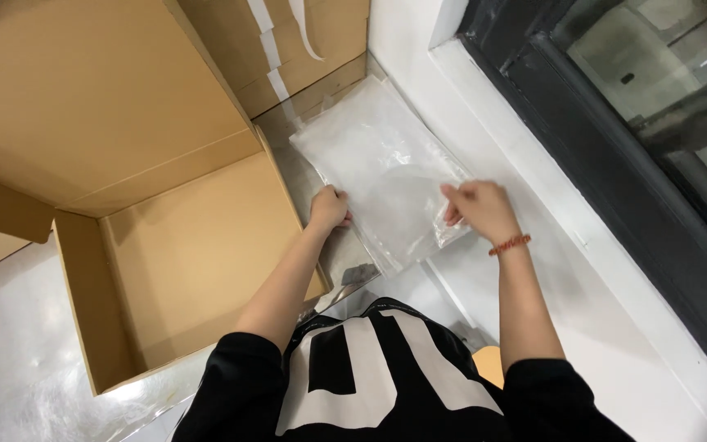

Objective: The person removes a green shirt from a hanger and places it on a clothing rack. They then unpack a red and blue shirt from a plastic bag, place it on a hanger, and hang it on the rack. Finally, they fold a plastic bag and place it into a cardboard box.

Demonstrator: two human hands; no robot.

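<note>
A stack of clear plastic bags (382,168) lies on a shiny metal table, between a cardboard box and a white ledge. My left hand (329,209) is closed on the near left edge of the top bag. My right hand (479,209), with a red bead bracelet on the wrist, pinches the near right edge of the same bag. Both hands hold the bag low over the stack.
A large open cardboard box (190,254) stands to the left, with its flap (92,98) raised. More cardboard with white tape strips (288,41) stands behind the bags. A white ledge (533,172) and a dark window frame (615,155) run along the right.
</note>
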